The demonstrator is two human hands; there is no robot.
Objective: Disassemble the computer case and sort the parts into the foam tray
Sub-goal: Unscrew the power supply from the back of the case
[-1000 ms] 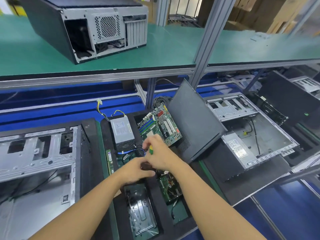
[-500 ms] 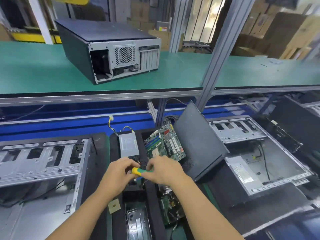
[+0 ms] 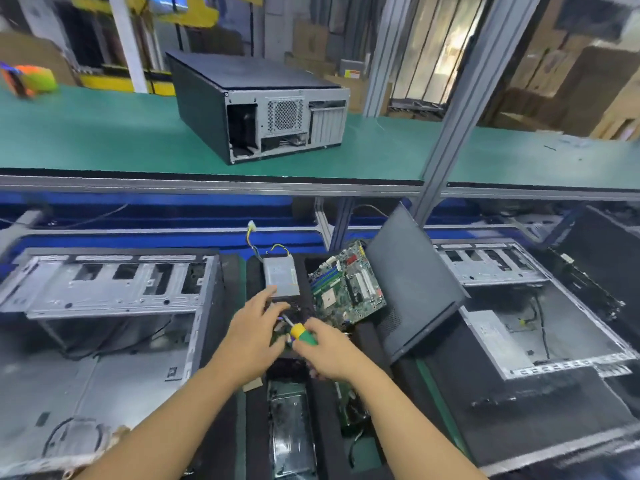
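Note:
My right hand [image 3: 332,351] grips a screwdriver [image 3: 303,334] with a yellow and green handle, its shaft pointing up-left toward my left hand [image 3: 254,332]. My left hand hovers beside the shaft with fingers spread, just below the silver power supply [image 3: 281,276] standing in the black foam tray [image 3: 325,441]. A green motherboard [image 3: 348,289] leans in the tray to the right, with a dark side panel [image 3: 410,282] propped behind it. An emptied computer case [image 3: 104,323] lies open at my left. What my left hand touches is hidden.
Another open case [image 3: 540,320] lies at the right. A closed case [image 3: 259,105] sits on the green upper shelf [image 3: 104,143], held by a grey upright post [image 3: 450,126]. A metal drive bracket [image 3: 291,431] lies in the tray near me.
The view has tilted upward. My left hand opened and lifted off the screwdriver's handle, reaching toward the power supply. My right hand keeps hold of the screwdriver.

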